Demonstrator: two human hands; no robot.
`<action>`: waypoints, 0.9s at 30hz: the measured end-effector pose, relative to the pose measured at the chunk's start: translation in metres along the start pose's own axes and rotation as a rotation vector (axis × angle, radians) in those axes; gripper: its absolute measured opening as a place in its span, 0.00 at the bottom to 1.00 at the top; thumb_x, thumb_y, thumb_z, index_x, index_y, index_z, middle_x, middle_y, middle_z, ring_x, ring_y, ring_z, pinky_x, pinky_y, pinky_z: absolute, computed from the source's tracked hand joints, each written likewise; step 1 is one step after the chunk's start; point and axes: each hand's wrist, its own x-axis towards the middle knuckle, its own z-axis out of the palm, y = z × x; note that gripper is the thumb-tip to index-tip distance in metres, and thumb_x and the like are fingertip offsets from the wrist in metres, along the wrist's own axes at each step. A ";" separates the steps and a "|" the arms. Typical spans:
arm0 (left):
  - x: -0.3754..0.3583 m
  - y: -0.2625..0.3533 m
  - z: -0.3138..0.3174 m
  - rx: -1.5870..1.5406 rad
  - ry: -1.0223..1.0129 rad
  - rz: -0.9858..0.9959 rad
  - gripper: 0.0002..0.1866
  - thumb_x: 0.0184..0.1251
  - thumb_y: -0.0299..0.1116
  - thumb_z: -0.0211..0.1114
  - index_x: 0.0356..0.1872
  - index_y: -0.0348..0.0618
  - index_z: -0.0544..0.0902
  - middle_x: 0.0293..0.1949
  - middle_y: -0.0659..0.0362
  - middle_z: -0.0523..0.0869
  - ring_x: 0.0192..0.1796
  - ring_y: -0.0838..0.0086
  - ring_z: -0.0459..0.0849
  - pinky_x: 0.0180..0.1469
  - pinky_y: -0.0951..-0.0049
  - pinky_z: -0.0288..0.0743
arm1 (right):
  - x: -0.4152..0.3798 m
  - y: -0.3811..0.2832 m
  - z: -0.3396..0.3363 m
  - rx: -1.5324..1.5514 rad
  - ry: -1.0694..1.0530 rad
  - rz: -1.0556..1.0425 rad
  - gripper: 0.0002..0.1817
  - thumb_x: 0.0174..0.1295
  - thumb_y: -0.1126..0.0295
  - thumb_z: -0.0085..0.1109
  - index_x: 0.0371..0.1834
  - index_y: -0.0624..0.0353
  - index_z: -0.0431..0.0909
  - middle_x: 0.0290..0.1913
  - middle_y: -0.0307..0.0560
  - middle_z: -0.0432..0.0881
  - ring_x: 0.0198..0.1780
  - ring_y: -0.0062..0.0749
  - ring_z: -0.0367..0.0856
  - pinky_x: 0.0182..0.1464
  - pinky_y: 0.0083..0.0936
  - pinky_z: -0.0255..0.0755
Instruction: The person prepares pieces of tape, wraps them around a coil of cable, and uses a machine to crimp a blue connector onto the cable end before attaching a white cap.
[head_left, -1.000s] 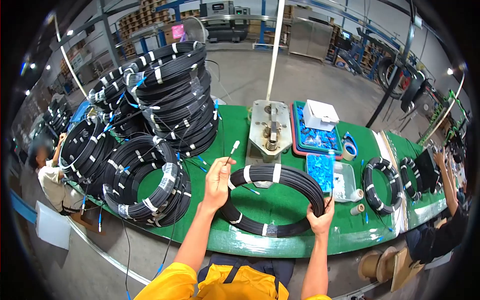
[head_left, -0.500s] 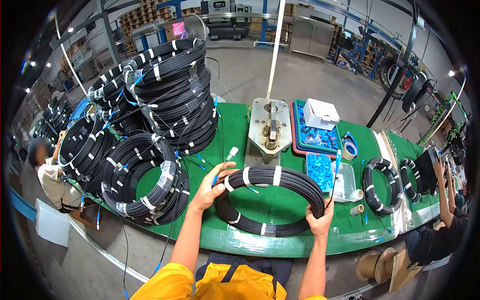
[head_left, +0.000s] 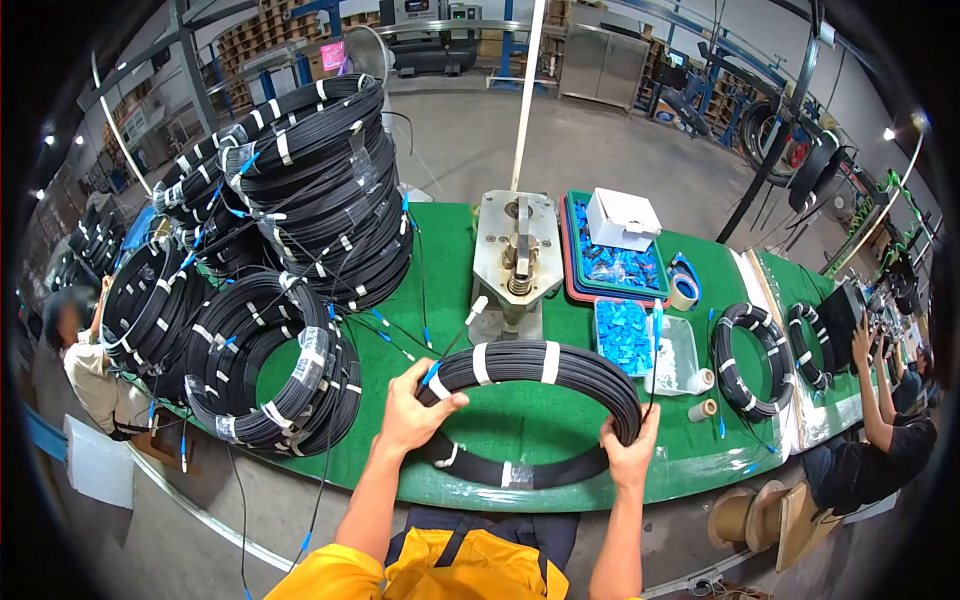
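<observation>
Hand-held cable coil above a green table, clock directions read from the coil's centre, with twelve pointing away from us. We hold the black cable coil (head_left: 517, 364) between both hands, over the near part of the green table (head_left: 440, 270). Our left hand (head_left: 408, 412) grips its rim near ten o'clock, fingers curled round the bundle and thumb towards the ring's opening; a blue connector (head_left: 431, 373) lies at these fingertips. Our right hand (head_left: 630, 445) is closed on the rim near three o'clock, where a black cable rises to an upright blue-tipped connector (head_left: 657, 322). White bands wrap the coil, and a white-tipped connector (head_left: 477, 308) stands out towards eleven o'clock. At twelve we see the metal fixture (head_left: 517, 250). Towards one o'clock lie stacked trays of blue parts (head_left: 613, 268), bearing a white box (head_left: 622, 220), and, nearer, a small bin of blue pieces (head_left: 623, 338); beside the bin, near two, is a clear container (head_left: 678, 372) with white pieces. Further coils (head_left: 752, 362) lie at two to three o'clock. A tall stack of coils (head_left: 335, 195) rises at ten, with a lower group of coils (head_left: 312, 370) at nine to ten
</observation>
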 end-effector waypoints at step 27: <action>0.041 -0.103 0.051 0.673 -0.329 -0.094 0.31 0.65 0.59 0.64 0.48 0.37 0.86 0.44 0.43 0.86 0.47 0.46 0.85 0.51 0.52 0.78 | -0.144 0.070 0.058 -0.768 0.312 0.557 0.41 0.52 0.67 0.66 0.71 0.63 0.60 0.62 0.59 0.60 0.63 0.57 0.58 0.66 0.56 0.52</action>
